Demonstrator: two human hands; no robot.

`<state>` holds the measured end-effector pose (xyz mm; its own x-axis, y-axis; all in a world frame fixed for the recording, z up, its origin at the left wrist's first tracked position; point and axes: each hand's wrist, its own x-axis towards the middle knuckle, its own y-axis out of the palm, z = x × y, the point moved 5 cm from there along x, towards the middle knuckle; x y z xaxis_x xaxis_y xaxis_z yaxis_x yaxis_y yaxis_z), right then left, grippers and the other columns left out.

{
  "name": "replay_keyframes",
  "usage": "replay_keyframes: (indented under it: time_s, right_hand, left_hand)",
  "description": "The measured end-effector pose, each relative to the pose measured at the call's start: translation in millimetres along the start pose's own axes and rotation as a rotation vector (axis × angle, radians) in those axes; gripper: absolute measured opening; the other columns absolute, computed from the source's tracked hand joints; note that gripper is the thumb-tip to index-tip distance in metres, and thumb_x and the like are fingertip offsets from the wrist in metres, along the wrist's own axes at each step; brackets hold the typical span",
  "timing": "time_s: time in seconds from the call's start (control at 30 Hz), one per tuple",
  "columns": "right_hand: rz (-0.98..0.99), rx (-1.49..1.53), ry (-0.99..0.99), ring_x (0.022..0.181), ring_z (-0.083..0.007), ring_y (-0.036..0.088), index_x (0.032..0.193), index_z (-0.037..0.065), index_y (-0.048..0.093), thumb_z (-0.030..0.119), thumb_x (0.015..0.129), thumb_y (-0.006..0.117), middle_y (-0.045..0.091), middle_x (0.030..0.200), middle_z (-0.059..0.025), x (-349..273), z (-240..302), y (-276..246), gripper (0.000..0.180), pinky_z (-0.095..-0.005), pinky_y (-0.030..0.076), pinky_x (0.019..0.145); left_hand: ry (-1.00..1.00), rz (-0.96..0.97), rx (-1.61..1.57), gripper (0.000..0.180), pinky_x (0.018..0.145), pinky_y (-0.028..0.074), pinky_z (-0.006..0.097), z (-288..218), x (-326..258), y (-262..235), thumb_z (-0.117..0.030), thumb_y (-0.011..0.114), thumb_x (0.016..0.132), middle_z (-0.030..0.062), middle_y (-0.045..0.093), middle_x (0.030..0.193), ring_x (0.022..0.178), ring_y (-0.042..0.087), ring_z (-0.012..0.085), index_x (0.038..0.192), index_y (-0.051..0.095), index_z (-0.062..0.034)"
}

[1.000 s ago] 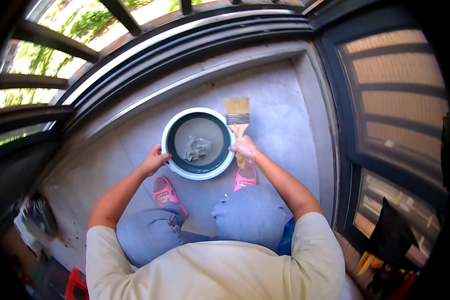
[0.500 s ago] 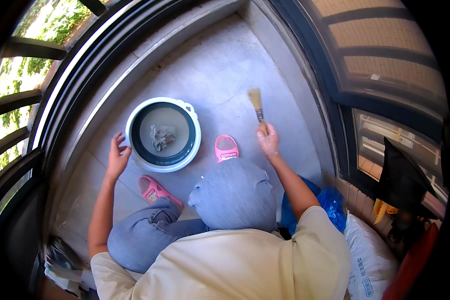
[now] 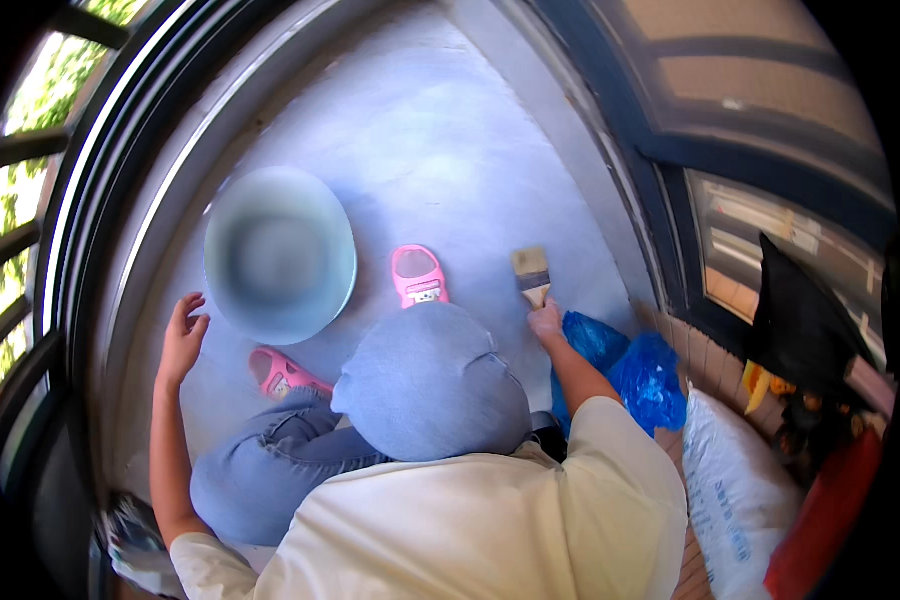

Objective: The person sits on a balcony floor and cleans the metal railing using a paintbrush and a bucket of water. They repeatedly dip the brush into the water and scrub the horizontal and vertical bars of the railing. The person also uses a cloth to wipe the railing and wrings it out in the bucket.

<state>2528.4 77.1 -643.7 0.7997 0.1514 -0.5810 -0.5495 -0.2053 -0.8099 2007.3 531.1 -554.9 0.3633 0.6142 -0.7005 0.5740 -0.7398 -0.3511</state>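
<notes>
The flat, pale-bristled brush with a light wooden handle (image 3: 533, 281) is pointing forward over the smooth grey floor (image 3: 460, 170) — the right hand (image 3: 546, 320) is gripping its handle, fingers closed, while the left hand (image 3: 181, 340), loosely open and empty, is hovering beside the round, pale blue-green basin (image 3: 325, 225)

Free floor (image 3: 415, 130) ahead, basin (image 3: 336, 250) at left
</notes>
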Motion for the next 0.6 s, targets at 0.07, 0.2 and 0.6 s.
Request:
replay_keyframes:
  time_s: [0.07,0.2,0.6]
  right_hand:
    - [-0.039,0.03,-0.038,0.092,-0.0382,0.058,0.102,0.002,0.053,0.01,0.071,0.063,0.061,0.095,-0.0203,6.2,15.8,-2.3,0.034,-0.0406,0.046,0.08]
    - [-0.158,0.452,-0.575,0.079,-0.0314,0.059,0.09,0.001,0.06,0.003,0.075,0.059,0.06,0.084,-0.0143,-9.7,158.2,-64.3,0.015,-0.0364,0.047,0.071]
    - [1.268,0.218,-1.589,0.098,-0.0142,0.052,0.116,0.007,0.051,0.013,0.09,0.048,0.054,0.11,-0.0048,-157.4,476.2,132.1,0.026,-0.0301,0.044,0.086]
  left_hand:
    - [-0.016,0.002,0.036,0.034,0.086,0.045,0.03,-7.2,-5.4,1.0,-0.008,0.053,0.087,0.0126,0.056,0.116,0.099,0.057,0.0191,0.12,0.047,-0.0011]
    - [-0.02,-0.005,-0.029,0.03,0.086,0.045,0.03,26.3,-26.1,-3.0,-0.008,0.053,0.087,0.0101,0.058,0.111,0.1,0.057,0.0183,0.116,0.05,-0.001]
    - [-0.346,0.081,-0.711,0.031,0.085,0.044,0.029,102.4,-104.5,110.8,-0.009,0.055,0.085,0.0087,0.059,0.107,0.098,0.056,0.0166,0.114,0.051,-0.0007]
